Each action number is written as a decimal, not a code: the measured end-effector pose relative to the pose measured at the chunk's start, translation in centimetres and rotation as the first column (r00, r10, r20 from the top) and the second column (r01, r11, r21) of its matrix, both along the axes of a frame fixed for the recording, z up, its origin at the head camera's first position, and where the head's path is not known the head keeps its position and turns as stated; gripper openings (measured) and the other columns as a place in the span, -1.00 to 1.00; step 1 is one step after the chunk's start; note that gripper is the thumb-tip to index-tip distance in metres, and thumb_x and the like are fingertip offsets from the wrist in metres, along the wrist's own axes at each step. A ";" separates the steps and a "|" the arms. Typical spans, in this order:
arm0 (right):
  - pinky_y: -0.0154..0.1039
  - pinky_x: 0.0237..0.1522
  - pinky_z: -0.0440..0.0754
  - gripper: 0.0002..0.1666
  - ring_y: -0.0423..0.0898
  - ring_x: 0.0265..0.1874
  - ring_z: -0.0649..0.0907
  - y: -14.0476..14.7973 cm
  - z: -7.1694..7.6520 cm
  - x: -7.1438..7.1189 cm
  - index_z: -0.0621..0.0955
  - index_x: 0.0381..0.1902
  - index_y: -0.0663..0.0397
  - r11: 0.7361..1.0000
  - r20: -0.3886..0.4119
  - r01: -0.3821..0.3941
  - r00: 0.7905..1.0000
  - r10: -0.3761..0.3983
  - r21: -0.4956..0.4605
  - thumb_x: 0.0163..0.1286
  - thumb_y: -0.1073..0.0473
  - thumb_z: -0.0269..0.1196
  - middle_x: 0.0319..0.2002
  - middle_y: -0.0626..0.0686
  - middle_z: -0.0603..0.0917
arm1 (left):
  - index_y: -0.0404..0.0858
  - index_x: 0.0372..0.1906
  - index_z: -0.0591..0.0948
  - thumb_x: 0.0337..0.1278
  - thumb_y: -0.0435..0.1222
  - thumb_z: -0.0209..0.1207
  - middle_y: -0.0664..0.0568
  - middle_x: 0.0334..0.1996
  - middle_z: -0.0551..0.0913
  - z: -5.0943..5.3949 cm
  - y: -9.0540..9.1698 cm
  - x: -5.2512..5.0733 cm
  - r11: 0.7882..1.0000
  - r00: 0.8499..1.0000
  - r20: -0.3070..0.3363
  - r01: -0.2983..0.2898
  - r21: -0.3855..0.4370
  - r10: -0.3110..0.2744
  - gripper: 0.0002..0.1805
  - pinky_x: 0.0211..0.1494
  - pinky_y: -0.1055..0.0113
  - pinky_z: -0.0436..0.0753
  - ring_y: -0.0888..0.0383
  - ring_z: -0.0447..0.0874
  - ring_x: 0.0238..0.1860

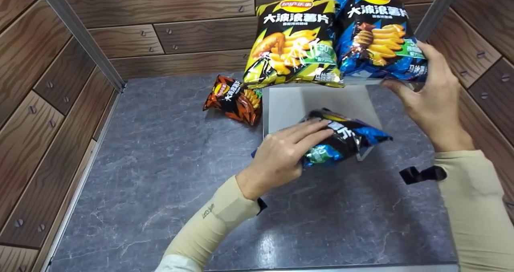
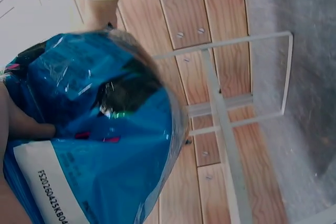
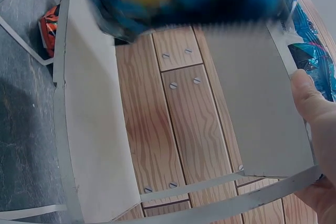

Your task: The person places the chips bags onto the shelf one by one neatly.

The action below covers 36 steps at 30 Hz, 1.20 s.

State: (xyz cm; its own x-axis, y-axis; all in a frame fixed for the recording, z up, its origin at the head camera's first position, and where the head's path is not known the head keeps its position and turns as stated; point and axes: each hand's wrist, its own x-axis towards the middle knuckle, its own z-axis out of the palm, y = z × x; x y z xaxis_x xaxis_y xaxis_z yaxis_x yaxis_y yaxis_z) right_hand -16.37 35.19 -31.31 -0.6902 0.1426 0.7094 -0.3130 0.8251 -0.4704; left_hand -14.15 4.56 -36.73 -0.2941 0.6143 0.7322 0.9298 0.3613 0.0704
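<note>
My left hand [image 1: 277, 155] grips a blue and black potato chip bag [image 1: 347, 141], held tilted in front of the rack's lower level. In the left wrist view, the blue back of this bag [image 2: 121, 166] has a white printed label, and a finger presses into it. My right hand [image 1: 437, 87] holds the right edge of the white rack [image 3: 252, 98], thumb on the underside of its upper shelf. That shelf bears a yellow and black chip bag [image 1: 295, 43] and a second blue chip bag [image 1: 377, 43], close beside the right-hand fingers.
An orange and black chip bag [image 1: 235, 101] lies on the dark marbled tabletop [image 1: 160, 175], left of the rack. Wood-patterned walls [image 1: 160, 7] enclose the back and sides, with grey metal posts [image 1: 80, 31] at the corners. A black strap [image 1: 421, 174] hangs by the right sleeve.
</note>
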 end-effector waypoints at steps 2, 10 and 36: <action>0.10 0.30 0.46 0.00 0.19 0.23 0.54 0.2 -0.1 -0.1 0.38 0.40 0.11 1.000 0.006 -0.001 1.000 0.001 0.003 0.00 0.23 0.56 0.31 0.23 0.50 | -0.17 0.25 0.58 0.23 -0.59 -0.07 -0.04 0.24 0.62 -0.2 0.6 -0.4 0.998 0.998 -0.042 -0.055 -0.027 0.054 -0.44 0.40 0.33 0.47 0.07 0.58 0.28; 0.01 0.28 0.46 0.01 0.17 0.22 0.55 0.3 -0.4 -0.1 0.38 0.40 0.10 1.000 -0.009 0.008 1.000 -0.008 0.012 -0.02 0.20 0.57 0.30 0.20 0.52 | -0.11 0.29 0.53 0.35 -0.36 -0.04 -0.01 0.25 0.60 -2.7 3.5 -2.3 0.932 0.932 -0.231 -0.320 -0.167 0.279 -0.55 0.35 0.19 0.54 0.05 0.56 0.29; 0.06 0.27 0.46 0.00 0.18 0.22 0.55 -0.1 0.0 0.1 0.38 0.40 0.13 1.000 -0.003 0.014 1.000 -0.014 0.022 -0.01 0.21 0.56 0.30 0.22 0.53 | -0.10 0.51 0.17 0.03 0.31 0.24 -0.26 0.54 0.12 -4.0 13.9 -6.4 0.706 0.849 -0.016 -0.449 -0.547 0.528 0.03 0.54 -0.10 0.24 -0.18 0.07 0.56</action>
State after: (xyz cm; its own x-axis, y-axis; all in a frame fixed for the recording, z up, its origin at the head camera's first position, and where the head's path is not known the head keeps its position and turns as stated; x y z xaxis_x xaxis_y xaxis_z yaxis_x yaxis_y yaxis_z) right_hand -16.24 35.12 -31.27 -0.6859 0.1368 0.7147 -0.3029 0.8393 -0.4514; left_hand -20.56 18.47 -40.69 -0.7289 0.6243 0.2811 0.6078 0.7790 -0.1540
